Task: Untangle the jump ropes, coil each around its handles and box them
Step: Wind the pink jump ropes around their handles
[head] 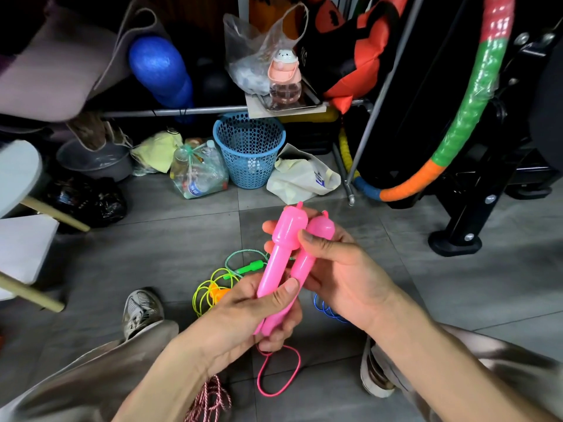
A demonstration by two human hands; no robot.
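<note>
Two pink jump-rope handles (285, 257) lie side by side, upright, above the floor. My left hand (243, 312) grips their lower ends. My right hand (338, 269) holds the upper parts, thumb on the front. A loop of the pink rope (278, 373) hangs below my hands. On the tiles behind lie a yellow-green rope (210, 287) with an orange handle (221, 293), a teal cord with a green handle (251, 266), and a blue rope (327, 310). A red-and-white twisted rope (210, 400) lies under my left forearm.
My two shoes (141, 309) (376, 376) rest on the grey tile floor. Behind are a blue mesh basket (248, 147), a bag of bottles (198, 172), a white bag (301, 175), a hoop (457, 132) and a black stand foot (455, 245). Wooden legs (33, 293) jut in at left.
</note>
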